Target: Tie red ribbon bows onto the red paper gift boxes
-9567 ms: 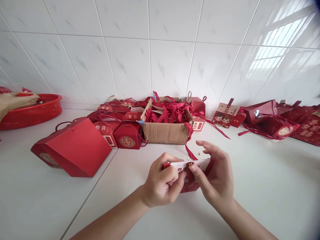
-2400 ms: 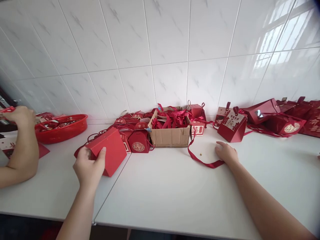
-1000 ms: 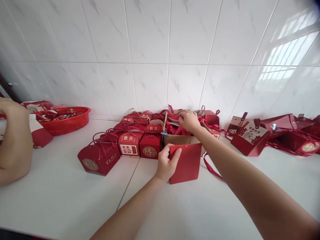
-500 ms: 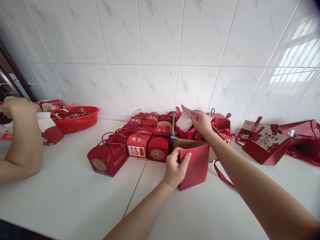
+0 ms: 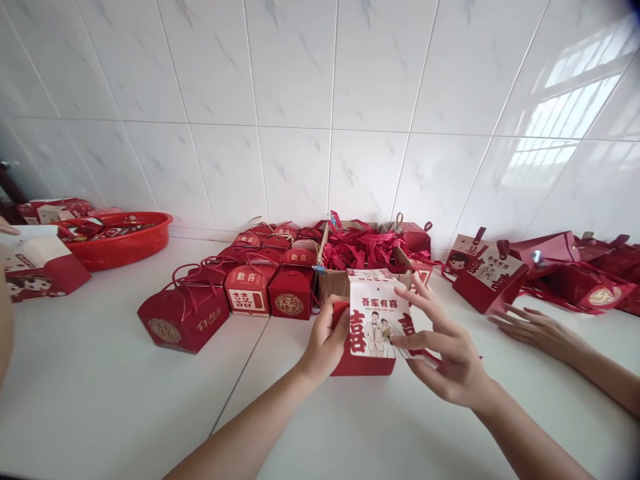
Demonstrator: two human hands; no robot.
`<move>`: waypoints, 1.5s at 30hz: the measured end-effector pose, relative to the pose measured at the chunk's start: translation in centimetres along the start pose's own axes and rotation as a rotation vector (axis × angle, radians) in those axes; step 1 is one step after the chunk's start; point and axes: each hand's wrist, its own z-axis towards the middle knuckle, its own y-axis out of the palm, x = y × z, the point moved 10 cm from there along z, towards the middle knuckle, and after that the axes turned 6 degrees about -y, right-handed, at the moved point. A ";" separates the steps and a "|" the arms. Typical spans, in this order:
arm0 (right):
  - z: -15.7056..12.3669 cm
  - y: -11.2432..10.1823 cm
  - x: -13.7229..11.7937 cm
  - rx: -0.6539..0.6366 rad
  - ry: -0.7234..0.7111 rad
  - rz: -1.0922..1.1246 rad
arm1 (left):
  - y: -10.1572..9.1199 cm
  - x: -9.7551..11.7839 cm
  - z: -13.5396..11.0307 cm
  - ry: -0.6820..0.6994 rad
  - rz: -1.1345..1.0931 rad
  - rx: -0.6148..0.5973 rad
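Note:
In front of me a red gift box (image 5: 363,367) stands on the white table. Its white front flap (image 5: 376,312), printed with a wedding couple and red characters, hangs down over the near side. My left hand (image 5: 324,341) grips the box at its left edge, thumb in front. With fingers spread, my right hand (image 5: 445,350) touches the right part of the flap. Right behind the box is a cardboard carton (image 5: 333,285) filled with dark red ribbons (image 5: 365,241). Part of the box is hidden behind the flap and my hands.
Finished-looking red boxes with cord handles (image 5: 187,317) stand in rows left of the carton. Further left are a red plastic basin (image 5: 125,243) and a patterned box (image 5: 47,267). More red boxes (image 5: 490,277) lie at right, near another person's hand (image 5: 537,328).
The flap has come down over the box front, showing its printed side. My right hand has moved down toward me. Another person's hand has appeared at right, and the view has shifted right.

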 end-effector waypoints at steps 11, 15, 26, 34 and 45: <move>-2.0 1.7 -1.3 -0.095 -0.037 -0.136 | -0.1 1.3 -0.6 0.097 0.086 0.041; -2.2 1.8 -1.4 -0.101 -0.021 -0.132 | 0.0 2.9 -1.0 0.211 0.196 0.068; -2.6 -0.1 1.3 0.237 0.252 0.107 | 0.8 1.4 -1.5 0.105 0.210 0.023; -4.2 1.3 4.9 0.369 0.552 0.290 | 2.4 0.5 -1.2 0.013 0.189 -0.112; -3.7 1.7 5.0 0.411 0.552 0.224 | 2.6 0.1 0.1 0.037 0.109 -0.081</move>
